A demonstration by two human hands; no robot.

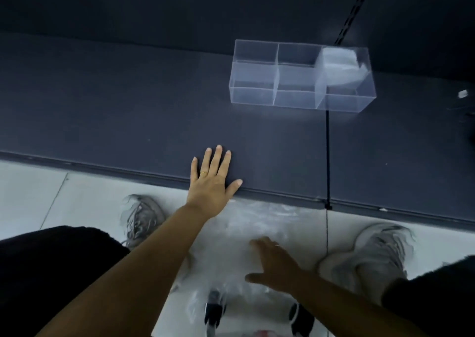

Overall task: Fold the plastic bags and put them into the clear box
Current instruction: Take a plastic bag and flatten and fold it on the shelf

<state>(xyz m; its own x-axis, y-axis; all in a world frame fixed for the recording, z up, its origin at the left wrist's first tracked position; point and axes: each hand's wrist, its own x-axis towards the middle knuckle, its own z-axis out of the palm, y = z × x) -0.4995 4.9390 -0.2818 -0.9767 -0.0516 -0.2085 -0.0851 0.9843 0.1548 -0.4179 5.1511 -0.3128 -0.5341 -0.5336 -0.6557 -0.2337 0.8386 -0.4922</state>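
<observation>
crinkled, glossy clear plastic bags point(257, 223) lie heaped low on the pale floor point(38, 187), just under the near edge of the dark matte table point(128, 105). the right hand point(277, 267), blurred, spreads loosely over them, gripping nothing. the left hand point(213, 180) lies flat on the table, fingers straight. far right stands the rigid, divided clear box point(257, 79), with 1 whitish folded bag point(339, 64) in its right end.

The table point(115, 105) looked matt, dark and smooth. At one o'clock the clear box point(253, 96) was glossy transparent plastic; at six o'clock a plastic bag point(257, 221) lay thin, crinkled and shiny.
</observation>
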